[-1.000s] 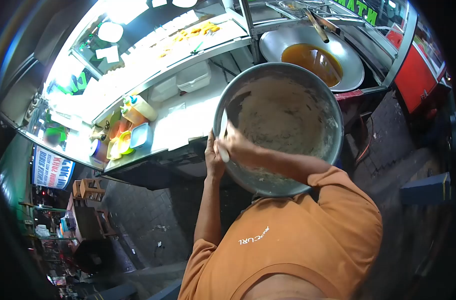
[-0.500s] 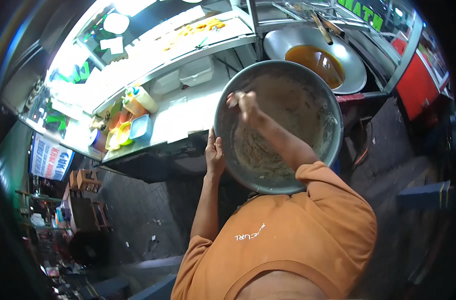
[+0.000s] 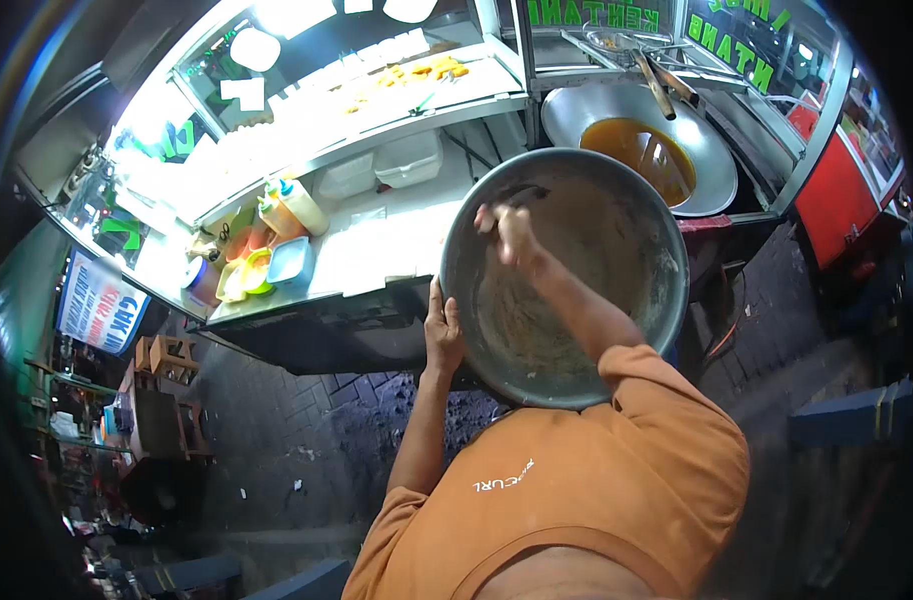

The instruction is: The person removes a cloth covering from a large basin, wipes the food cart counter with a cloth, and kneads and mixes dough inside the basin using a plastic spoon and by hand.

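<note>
A large round metal bowl [image 3: 667, 290] is tilted against the front of my orange shirt, its inside smeared with a pale, floury residue. My left hand [image 3: 444, 330] holds the bowl's left side from outside, fingers along the wall below the rim. Inside the bowl, near its upper left wall, my right hand [image 3: 510, 235] is closed and blurred. Whatever it holds is too smeared to name. Dark streaks show on the bowl wall just above that hand.
Behind the bowl sits a wide wok [image 3: 712, 170] with brown oil. Squeeze bottles [image 3: 302, 208] and a blue container [image 3: 293, 262] stand on the lit counter [image 3: 377, 255], near white boxes [image 3: 409, 160]. Wooden-handled tools [image 3: 657, 88] lie above the wok. A red cabinet [image 3: 835, 205] is at right.
My right hand has moved from the bowl's left rim, where it held a pale flat tool beside my left hand, up and inside the bowl. The view has shifted slightly.
</note>
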Tool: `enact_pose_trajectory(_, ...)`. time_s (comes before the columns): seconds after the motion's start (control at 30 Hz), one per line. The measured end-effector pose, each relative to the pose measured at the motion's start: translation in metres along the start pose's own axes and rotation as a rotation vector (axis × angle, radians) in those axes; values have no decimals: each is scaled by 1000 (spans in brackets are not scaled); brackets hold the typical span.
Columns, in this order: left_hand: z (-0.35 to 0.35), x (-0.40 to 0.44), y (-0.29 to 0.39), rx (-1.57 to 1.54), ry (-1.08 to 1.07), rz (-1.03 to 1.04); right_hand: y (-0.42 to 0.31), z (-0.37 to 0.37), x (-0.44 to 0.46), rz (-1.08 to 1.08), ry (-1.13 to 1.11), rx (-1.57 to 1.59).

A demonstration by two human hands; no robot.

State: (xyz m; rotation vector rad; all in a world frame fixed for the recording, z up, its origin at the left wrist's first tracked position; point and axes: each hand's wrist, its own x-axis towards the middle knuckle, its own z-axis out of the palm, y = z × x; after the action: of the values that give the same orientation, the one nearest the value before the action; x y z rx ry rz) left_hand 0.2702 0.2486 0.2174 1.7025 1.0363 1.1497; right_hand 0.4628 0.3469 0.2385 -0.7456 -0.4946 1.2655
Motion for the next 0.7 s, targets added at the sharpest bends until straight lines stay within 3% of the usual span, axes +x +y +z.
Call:
enact_pose_trajectory(0.1, 2, 0, -1, -121, -10, -95, -11, 54, -76, 108, -58, 17)
enact_pose_trajectory(0.13, 0, -2, 2, -124, -26, -157, -8, 46, -63, 131, -125, 12)
enact_pose_trajectory(0.17, 1, -2, -2, -121, -30, -140, -27, 53, -60, 35, -58, -9)
enact_pose_trajectory(0.23, -1, -6, -17, -104, -2, -103, -16, -9, -4, -644, -261, -494)
enact_pose_trajectory(0.27, 0, -8, -20, -61, 23, -55, -27, 1, 7, -67, 178, 41)
enact_pose_trajectory(0.3, -1, -11, 0, 30, 49, -24, -48, 14, 0, 82, 377, 122)
enact_pose_trajectory(0.33, -1, -14, 1, 93, 74, -1, -24, -4, 19, -92, 347, 187)
enact_pose_trajectory(0.37, 0, -14, 3, 154, 96, 28, -9, -16, 17, -118, 106, 246)
enact_pose_trajectory(0.43, 0, -15, 12, 63, 76, -73, -19, 38, -42, 2, -31, 39)
enact_pose_trajectory(0.5, -2, -20, 13, 36, 70, -103, -17, 56, -57, 26, -51, 114)
enact_pose_trajectory(0.57, -3, -23, 6, 73, 86, -47, -18, 20, -17, -78, -119, 115)
enact_pose_trajectory(0.67, -4, -35, 12, 10, 64, -103, -47, 5, 10, -55, 420, 223)
enact_pose_trajectory(0.7, -3, -37, 17, -17, 58, -131, -38, 5, 2, -54, 259, 152)
